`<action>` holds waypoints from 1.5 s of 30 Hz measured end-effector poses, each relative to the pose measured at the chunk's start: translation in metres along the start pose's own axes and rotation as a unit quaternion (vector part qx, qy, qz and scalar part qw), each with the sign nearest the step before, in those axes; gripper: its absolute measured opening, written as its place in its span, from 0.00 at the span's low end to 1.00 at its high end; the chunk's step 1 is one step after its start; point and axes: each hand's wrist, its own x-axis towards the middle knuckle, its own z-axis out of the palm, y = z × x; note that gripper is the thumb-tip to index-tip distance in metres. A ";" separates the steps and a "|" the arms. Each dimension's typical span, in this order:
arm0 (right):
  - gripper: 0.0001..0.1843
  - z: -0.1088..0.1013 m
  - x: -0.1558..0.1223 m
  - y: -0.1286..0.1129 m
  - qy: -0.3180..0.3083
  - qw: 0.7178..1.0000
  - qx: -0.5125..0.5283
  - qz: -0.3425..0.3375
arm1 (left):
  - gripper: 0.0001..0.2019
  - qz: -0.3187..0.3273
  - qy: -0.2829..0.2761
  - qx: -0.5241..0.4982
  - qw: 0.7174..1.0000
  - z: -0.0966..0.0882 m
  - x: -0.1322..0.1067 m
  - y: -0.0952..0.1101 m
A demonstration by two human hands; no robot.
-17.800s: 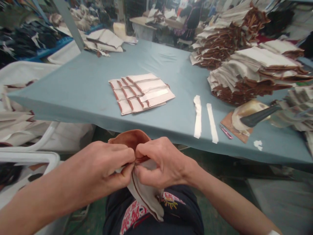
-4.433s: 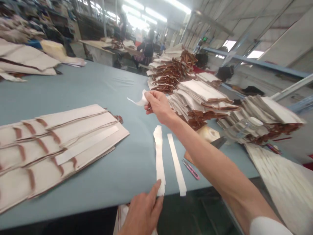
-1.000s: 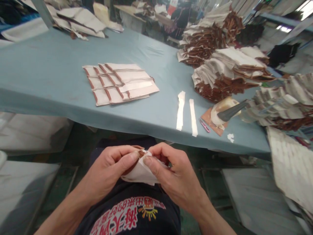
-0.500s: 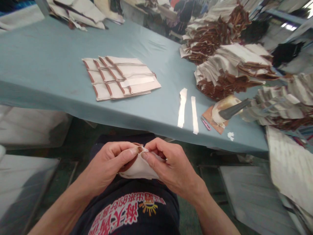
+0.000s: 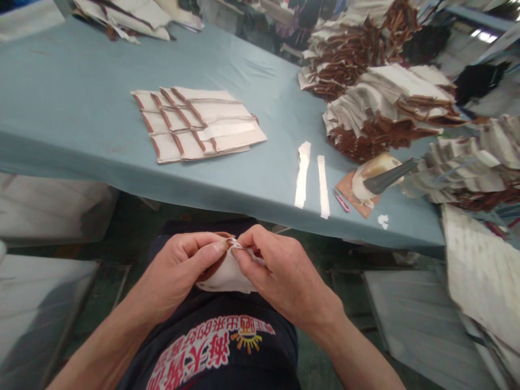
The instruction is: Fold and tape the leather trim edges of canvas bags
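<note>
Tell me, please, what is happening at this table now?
The person's left hand and right hand pinch the edge of a pale and brown piece, in front of the blue table. On it, overlapping pieces lie flat, with two white strips and a small pink tool to their right. Larger piles stand further right.

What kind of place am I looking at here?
Probably a workshop or factory making cloth or leather goods. Tall piles of brown-and-white pieces stand on the blue-covered table, loose white strips lie nearby, and the left hand and right hand pinch a pale-and-brown piece.
</note>
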 end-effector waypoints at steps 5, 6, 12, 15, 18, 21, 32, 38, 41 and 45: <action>0.08 0.002 0.000 0.002 0.040 0.998 0.016 0.046 | 0.18 0.027 0.039 0.039 0.998 0.001 -0.003 -0.003; 0.08 0.001 0.000 0.003 0.034 0.998 0.032 0.053 | 0.18 0.035 0.047 0.057 0.997 0.002 -0.004 -0.003; 0.13 -0.002 0.004 0.013 -0.034 0.978 0.181 0.096 | 0.18 0.069 0.095 0.159 0.980 0.010 -0.012 0.001; 0.13 -0.002 0.005 0.018 -0.050 0.969 0.211 0.115 | 0.17 0.081 0.119 0.187 0.972 0.014 -0.014 0.001; 0.12 -0.002 0.006 0.022 -0.061 0.970 0.204 0.118 | 0.14 0.066 0.113 0.178 0.975 0.017 -0.014 0.002; 0.11 0.000 0.007 0.024 -0.071 0.971 0.192 0.121 | 0.13 0.046 0.103 0.173 0.978 0.019 -0.013 0.002; 0.23 0.026 0.017 0.042 -0.121 0.893 0.404 0.158 | 0.12 0.046 0.175 0.211 0.961 0.020 -0.009 -0.005; 0.12 0.058 0.014 0.042 -0.045 0.867 0.461 0.184 | 0.09 0.093 0.214 0.292 0.928 0.026 -0.010 -0.007; 0.10 0.069 0.014 0.042 -0.026 0.840 0.497 0.215 | 0.08 0.089 0.208 0.254 0.940 0.025 -0.005 -0.007; 0.07 0.061 0.014 0.040 -0.030 0.866 0.458 0.198 | 0.09 0.035 0.158 0.178 0.971 0.014 0.003 -0.007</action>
